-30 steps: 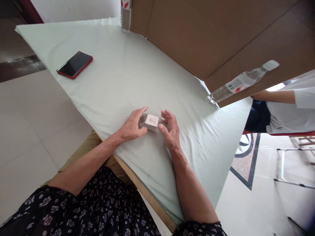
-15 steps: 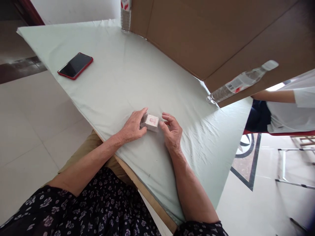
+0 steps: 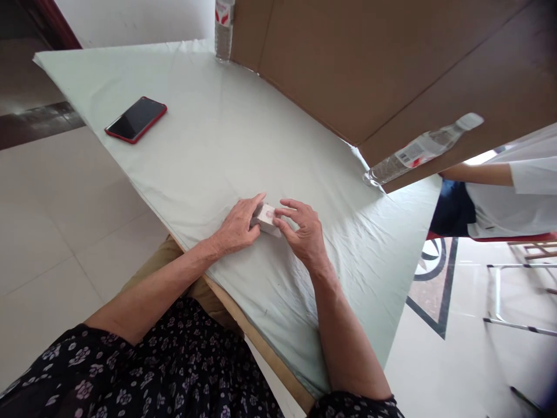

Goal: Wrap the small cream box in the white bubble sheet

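A small white block (image 3: 266, 215) with pinkish-red print on top, perhaps a deck of cards, lies on the pale green cloth in front of me. My left hand (image 3: 239, 225) is curled around its left end, thumb on the near side and fingers on the far side. From the right, the thumb and forefinger of my right hand (image 3: 303, 231) pinch at the block's right edge, covering part of the print. The other right fingers are bent above it. Whether the block is one piece or a stack I cannot tell.
A phone in a red case (image 3: 136, 119) lies at the left. A brown cardboard panel (image 3: 339, 64) stands across the back, with a plastic bottle (image 3: 223, 35) at its left end and a tilted bottle (image 3: 413, 155) against its right part. A person in a white shirt (image 3: 500, 203) sits at the right.
My right hand has moved left onto the block's right edge, and its thumb and forefinger have come closer together. The left hand has stayed around the left end.
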Demonstrator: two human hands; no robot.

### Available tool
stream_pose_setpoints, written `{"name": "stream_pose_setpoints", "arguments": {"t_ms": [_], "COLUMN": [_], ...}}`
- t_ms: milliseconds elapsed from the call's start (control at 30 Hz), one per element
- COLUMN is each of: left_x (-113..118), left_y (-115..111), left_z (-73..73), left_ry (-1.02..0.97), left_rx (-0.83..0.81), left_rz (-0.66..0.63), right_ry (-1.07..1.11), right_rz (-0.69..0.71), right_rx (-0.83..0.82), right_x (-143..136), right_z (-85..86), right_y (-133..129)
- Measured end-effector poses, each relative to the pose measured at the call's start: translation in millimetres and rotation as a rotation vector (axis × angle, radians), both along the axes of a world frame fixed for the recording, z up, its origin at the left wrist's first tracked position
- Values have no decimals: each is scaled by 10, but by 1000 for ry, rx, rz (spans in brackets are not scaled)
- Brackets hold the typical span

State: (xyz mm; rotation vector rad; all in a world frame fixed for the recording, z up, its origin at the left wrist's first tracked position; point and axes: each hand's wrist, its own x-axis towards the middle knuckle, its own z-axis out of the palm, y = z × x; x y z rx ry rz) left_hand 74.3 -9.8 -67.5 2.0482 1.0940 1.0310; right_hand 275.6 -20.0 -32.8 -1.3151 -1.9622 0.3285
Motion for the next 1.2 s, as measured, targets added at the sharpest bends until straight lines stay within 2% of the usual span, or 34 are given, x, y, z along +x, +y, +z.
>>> {"name": "stream_pose_setpoints", "arguments": {"t_ms": [233, 433, 667, 900, 1200], "left_x": [9, 21, 54, 46, 9], "left_y": [8, -6, -27, -35, -53], "left_z": [-3, 45, 126, 116, 275], "left_ry": [6, -8, -67, -131, -118], "left_rx": [20, -28, -94, -125, -232], "left_rz": [4, 10, 68, 26, -73], "right_ry": [-193, -84, -38, 29, 244], "right_rz": [24, -15, 2, -40, -110], "right_rx": [128, 89, 90, 137, 102], "right_x": [-74, -98, -93, -8, 47], "right_z": [69, 30, 153, 190, 205], "right_y": [110, 179, 315, 630, 1114]}}
